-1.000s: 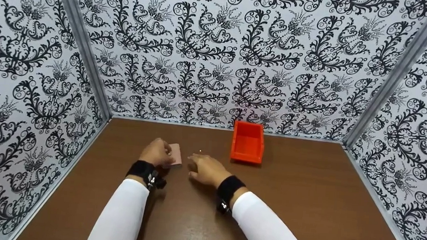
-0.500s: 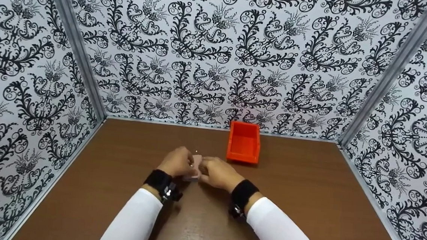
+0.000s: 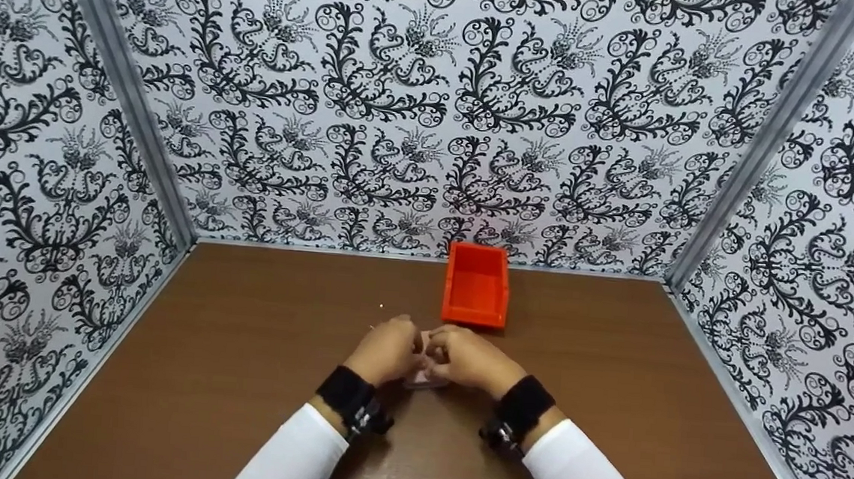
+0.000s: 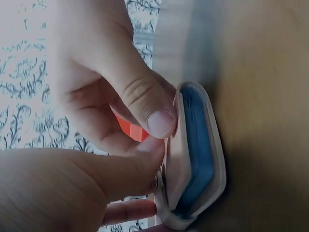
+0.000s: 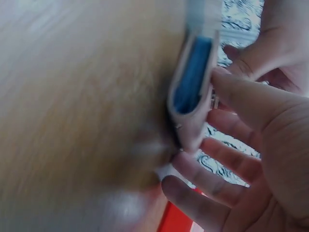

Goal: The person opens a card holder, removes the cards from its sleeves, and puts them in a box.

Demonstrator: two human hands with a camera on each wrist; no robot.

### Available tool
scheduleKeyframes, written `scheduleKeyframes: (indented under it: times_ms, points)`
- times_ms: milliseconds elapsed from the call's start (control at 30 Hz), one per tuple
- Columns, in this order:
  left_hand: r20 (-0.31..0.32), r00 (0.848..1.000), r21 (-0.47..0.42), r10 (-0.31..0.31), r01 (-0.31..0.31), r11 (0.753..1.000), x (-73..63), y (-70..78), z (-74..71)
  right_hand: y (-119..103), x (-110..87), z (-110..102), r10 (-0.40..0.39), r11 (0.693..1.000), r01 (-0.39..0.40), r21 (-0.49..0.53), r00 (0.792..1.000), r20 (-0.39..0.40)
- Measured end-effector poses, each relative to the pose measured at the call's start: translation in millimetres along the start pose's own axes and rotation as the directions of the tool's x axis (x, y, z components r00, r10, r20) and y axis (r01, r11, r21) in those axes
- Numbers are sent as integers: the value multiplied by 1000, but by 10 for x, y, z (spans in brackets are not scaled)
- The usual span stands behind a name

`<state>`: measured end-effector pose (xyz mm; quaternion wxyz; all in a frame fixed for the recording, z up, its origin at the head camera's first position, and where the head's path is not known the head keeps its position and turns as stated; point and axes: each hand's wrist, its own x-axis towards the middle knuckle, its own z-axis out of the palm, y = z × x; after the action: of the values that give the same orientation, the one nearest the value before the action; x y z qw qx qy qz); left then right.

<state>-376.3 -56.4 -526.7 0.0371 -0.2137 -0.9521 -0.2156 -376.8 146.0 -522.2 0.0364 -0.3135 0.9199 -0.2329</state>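
A small pale pink wallet (image 3: 423, 380) with a blue lining lies between both hands at the middle of the table in the head view. My left hand (image 3: 387, 348) grips its left side; in the left wrist view the left thumb (image 4: 145, 154) rests on the cover near a metal snap. My right hand (image 3: 475, 357) holds the other side, its thumb (image 5: 231, 84) on the cover and fingers bent along the edge. Seen end-on, the wallet (image 4: 176, 166) shows its blue inside between the pink covers. The fingers hide much of its top in the head view.
Just behind the hands, slightly right, stands a red-orange open bin (image 3: 474, 318) near the back wall. Patterned panels (image 3: 375, 116) enclose the brown table (image 3: 252, 377) at the back and sides. A tiny bright spot (image 3: 381, 305) shows on the tabletop.
The left hand has brought the wallet rightward and nearer the body, closer to the bin. The right hand, apart from the wallet a second ago, now holds it too.
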Motion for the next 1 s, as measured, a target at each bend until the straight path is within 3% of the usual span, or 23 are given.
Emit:
scheduleKeyframes:
  times_ms: [300, 800, 1000]
  points:
    - [-50, 999, 139, 6, 1, 990, -47, 236, 65, 31, -190, -67, 10, 1000, -11, 19, 1000, 21]
    - [-130, 990, 193, 58, -32, 981, -59, 270, 174, 74, -257, -92, 75, 996, -76, 39, 997, 21]
    - [-123, 992, 239, 20, 10, 971, -80, 280, 191, 61, -235, -51, 72, 997, -72, 31, 997, 16]
